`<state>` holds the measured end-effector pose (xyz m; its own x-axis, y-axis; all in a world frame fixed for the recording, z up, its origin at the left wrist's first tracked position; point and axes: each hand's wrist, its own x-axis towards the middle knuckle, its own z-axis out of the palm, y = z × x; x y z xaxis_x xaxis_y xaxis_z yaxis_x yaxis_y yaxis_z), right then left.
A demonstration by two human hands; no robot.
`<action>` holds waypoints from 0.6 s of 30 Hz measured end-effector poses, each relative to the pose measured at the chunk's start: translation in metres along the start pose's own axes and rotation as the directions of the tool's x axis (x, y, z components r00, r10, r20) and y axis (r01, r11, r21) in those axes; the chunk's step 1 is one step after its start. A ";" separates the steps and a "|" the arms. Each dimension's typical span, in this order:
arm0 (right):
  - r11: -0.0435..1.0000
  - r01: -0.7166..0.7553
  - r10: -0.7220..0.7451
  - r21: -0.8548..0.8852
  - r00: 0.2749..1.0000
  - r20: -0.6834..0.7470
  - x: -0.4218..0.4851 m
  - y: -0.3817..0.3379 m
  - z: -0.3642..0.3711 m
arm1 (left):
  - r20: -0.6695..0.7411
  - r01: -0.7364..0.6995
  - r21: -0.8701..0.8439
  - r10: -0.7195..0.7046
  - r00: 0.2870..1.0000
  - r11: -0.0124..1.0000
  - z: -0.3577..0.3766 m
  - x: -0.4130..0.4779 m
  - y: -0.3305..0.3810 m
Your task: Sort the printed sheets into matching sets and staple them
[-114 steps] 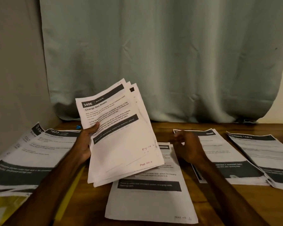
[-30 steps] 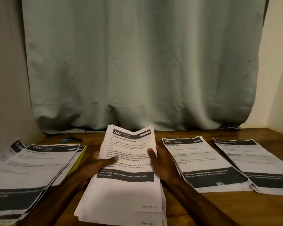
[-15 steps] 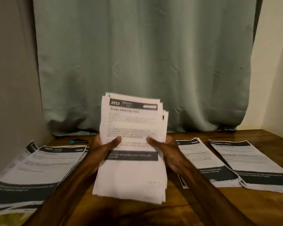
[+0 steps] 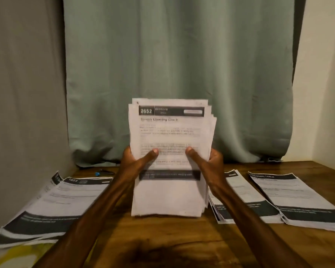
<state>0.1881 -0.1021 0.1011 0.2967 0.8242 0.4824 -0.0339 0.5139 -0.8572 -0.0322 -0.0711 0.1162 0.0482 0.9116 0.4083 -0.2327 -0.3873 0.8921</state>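
A stack of printed sheets (image 4: 170, 192), its top page headed "2652 Bedroom", stands upright on its bottom edge on the wooden table (image 4: 182, 238). My left hand (image 4: 135, 163) grips its left side and my right hand (image 4: 207, 161) grips its right side, both thumbs across the front page. The upper edges of the sheets are uneven. A set headed "1623" (image 4: 66, 202) lies flat at the left, over another set (image 4: 55, 178). Two more sets lie at the right, one partly behind my right forearm (image 4: 244, 200) and one at the far right (image 4: 298, 200).
A small blue-tipped tool (image 4: 103, 173) lies at the back left of the table near the green curtain (image 4: 172, 74). Something yellow (image 4: 14, 256) shows under the left sheets at the bottom left corner. A wall (image 4: 327, 93) closes the right side.
The stack lay flat between my hands a second ago. Both hands have since lifted it upright and lowered its bottom edge to the table.
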 end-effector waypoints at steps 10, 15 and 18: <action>0.996 0.077 -0.079 -0.039 0.995 -0.053 0.004 -0.001 0.010 | -0.099 -0.055 0.014 0.056 0.994 0.998 0.020 -0.002 0.021; 0.984 0.176 -0.175 0.004 0.982 -0.067 0.009 -0.023 0.015 | -0.132 -0.150 -0.006 0.148 0.980 0.989 0.027 -0.003 0.041; 0.985 0.172 -0.171 0.017 0.983 -0.066 0.007 -0.022 0.016 | -0.111 -0.167 -0.019 0.163 0.980 0.986 0.026 -0.009 0.043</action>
<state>0.1754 -0.1035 0.1264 0.3606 0.7067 0.6087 0.0017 0.6522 -0.7581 -0.0174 -0.0990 0.1558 -0.0990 0.8456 0.5245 -0.2559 -0.5310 0.8078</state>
